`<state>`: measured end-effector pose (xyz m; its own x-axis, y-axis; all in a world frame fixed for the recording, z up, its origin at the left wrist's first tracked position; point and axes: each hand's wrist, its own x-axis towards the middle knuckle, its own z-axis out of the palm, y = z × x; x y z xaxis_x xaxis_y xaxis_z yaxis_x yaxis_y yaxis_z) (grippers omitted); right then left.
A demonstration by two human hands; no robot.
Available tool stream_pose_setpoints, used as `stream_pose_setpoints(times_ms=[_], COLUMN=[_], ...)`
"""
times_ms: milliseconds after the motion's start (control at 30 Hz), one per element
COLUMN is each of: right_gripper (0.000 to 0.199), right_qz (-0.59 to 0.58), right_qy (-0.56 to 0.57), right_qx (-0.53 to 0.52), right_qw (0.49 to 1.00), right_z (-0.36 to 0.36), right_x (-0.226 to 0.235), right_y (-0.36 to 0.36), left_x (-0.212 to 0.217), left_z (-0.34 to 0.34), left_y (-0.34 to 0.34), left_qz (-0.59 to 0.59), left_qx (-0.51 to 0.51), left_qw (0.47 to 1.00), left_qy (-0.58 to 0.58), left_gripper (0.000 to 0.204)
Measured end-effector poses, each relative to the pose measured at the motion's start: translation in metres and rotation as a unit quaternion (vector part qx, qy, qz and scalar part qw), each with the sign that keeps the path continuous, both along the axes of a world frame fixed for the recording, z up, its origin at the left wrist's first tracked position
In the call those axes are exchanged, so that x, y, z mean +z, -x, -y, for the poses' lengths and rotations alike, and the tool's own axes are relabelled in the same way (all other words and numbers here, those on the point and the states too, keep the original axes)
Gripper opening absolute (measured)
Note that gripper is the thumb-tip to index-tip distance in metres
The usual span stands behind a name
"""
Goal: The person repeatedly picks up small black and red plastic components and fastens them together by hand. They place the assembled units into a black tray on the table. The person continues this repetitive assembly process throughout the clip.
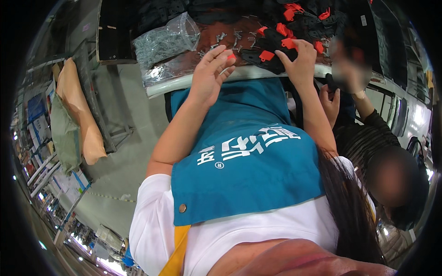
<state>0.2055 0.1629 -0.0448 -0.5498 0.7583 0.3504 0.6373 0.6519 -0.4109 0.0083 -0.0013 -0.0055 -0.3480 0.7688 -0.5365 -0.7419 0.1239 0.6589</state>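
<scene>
My left hand is raised over the table's near edge, its fingers loosely curled. A small red plastic piece shows at the fingertips, partly hidden by them. Farther right, my right hand reaches over the table with thumb and forefinger spread apart. The forefinger meets a red plastic tab, while the thumb is close to a flat black part. Another red tab lies on that black part, just left of the thumb. Whether the right fingertips press on the black part is hard to tell.
Scattered screws lie on the brown tabletop, beside a clear bag of small hardware. Black parts and red tabs fill the far right. A co-worker sits close on my right, a hand near the table edge.
</scene>
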Motion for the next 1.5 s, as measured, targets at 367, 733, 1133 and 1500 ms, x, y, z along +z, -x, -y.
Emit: stream_pose_setpoints(times_ms=[367,733,1133,1500], right_gripper=[0.026,0.02,0.04,0.029], right_qz=[-0.046,0.212,-0.249,-0.087], right_qy=[-0.029,-0.106,-0.069,-0.076], right_qx=[0.199,0.207,0.415,0.261], right_qw=[0.978,0.949,0.872,0.958], right_z=[0.013,-0.02,0.044,0.017], right_x=[0.015,-0.026,0.033,0.021], right_y=[0.073,0.21,0.124,0.117], left_x=[-0.016,-0.009,-0.005,-0.012], left_z=[0.013,0.039,0.027,0.036], left_y=[0.04,0.044,0.033,0.06], left_qz=[-0.038,-0.017,0.049,-0.072], left_qx=[0.192,0.181,0.024,0.152], left_qw=[0.98,0.982,0.995,0.984], left_qy=[-0.03,-0.04,-0.088,-0.064], left_gripper=[0.034,0.033,0.033,0.01])
